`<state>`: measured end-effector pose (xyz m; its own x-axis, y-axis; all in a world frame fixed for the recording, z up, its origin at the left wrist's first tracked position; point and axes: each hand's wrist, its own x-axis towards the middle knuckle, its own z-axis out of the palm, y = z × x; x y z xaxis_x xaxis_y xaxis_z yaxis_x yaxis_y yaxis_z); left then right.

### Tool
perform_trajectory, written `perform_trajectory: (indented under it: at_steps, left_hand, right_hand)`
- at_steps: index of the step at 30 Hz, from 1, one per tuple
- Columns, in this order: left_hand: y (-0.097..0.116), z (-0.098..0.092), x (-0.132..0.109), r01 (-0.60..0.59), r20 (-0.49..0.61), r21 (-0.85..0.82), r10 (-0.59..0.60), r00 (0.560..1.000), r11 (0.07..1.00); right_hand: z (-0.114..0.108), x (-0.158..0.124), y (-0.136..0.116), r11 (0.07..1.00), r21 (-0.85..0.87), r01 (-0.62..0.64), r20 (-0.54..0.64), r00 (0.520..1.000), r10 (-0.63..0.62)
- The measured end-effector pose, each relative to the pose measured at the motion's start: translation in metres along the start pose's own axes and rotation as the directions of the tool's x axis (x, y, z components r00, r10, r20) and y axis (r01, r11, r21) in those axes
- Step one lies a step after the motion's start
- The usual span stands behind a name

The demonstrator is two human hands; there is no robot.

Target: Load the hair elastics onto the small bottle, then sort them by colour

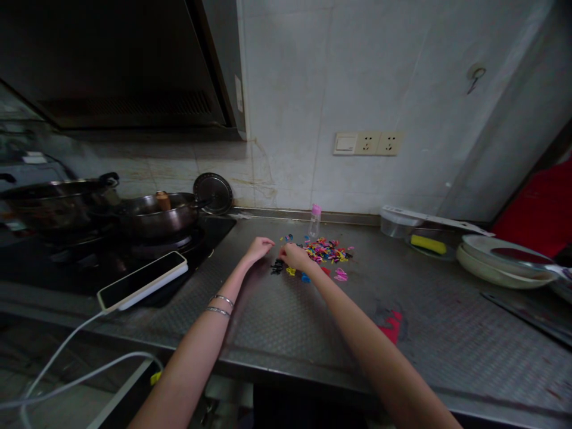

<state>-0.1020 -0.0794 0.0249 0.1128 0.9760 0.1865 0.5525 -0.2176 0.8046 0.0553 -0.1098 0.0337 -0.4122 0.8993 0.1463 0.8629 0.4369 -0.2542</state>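
Observation:
Small bright loops that look like hair ties lie in a mixed heap (328,251) on the metal counter. In front of it are small single-colour groups: black (276,267), yellow (291,271), blue (305,277), red (326,271) and pink (341,274). My right hand (295,256) reaches down beside the black group, fingers pressed together; whatever is between them is hidden. My left hand (260,248) hovers left of the black group, its fingers stretched toward the right, with nothing visible in it. Behind the heap stands a clear bottle (314,221) with a pink cap.
At left, a phone (143,280) on a white power bank trails a cable near the stove, which holds a pot (58,205) and a pan (156,217). Stacked bowls (500,268), a yellow sponge (428,244) and a red patch (392,326) are at right.

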Motion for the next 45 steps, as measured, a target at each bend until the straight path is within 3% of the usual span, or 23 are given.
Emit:
perform_trajectory:
  at_steps: [6, 11, 18, 26, 32, 45]
  left_hand:
    - [0.004, 0.001, -0.003, 0.006, 0.002, 0.014, -0.006, 1.0, 1.0]
    - [0.004, 0.006, -0.004, -0.027, 0.021, 0.055, 0.026, 0.999, 0.998]
    - [0.008, 0.01, -0.006, -0.033, -0.007, 0.06, 0.034, 0.999, 0.998]
    - [0.009, 0.012, -0.007, -0.019, 0.005, 0.077, 0.018, 1.0, 0.997]
    - [0.008, 0.012, -0.007, -0.032, 0.028, 0.081, 0.03, 0.999, 0.996]
    - [0.0, 0.014, -0.002, -0.018, 0.043, 0.089, 0.014, 0.999, 0.996]
  right_hand:
    - [-0.011, -0.009, 0.004, 0.999, -0.027, 0.017, -0.039, 0.999, -0.018]
    - [-0.03, -0.029, 0.024, 1.0, -0.005, -0.014, -0.102, 0.995, 0.014]
    - [-0.047, -0.071, 0.085, 0.992, 0.038, -0.118, -0.203, 0.972, 0.123]
    - [-0.035, -0.102, 0.148, 0.966, 0.123, -0.226, -0.296, 0.921, 0.254]
    - [-0.031, -0.103, 0.159, 0.958, 0.121, -0.258, -0.3, 0.911, 0.283]
    - [-0.034, -0.107, 0.162, 0.965, -0.081, -0.25, -0.197, 0.953, 0.23]
